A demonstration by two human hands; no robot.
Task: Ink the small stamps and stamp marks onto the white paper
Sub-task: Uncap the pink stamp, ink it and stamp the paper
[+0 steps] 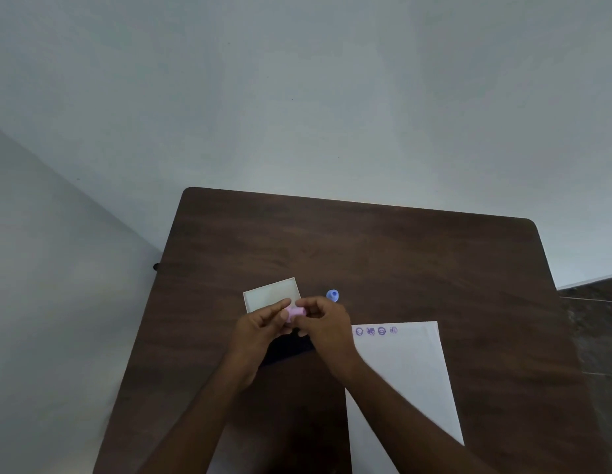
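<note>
Both hands meet over the middle of the dark wooden table (366, 254). My left hand (263, 328) and my right hand (323, 323) pinch a small pink stamp (295, 312) between their fingertips. Under them lies a dark ink pad (287, 348), mostly hidden by the hands. A white paper (404, 378) lies to the right, with a row of several purple stamp marks (376, 331) along its top edge. A small blue stamp (332, 295) stands on the table just beyond my right hand.
A pale square lid or card (270, 294) lies on the table behind my left hand. The table stands against a plain white wall (297, 97). A dark tiled floor (595, 323) shows at the right edge.
</note>
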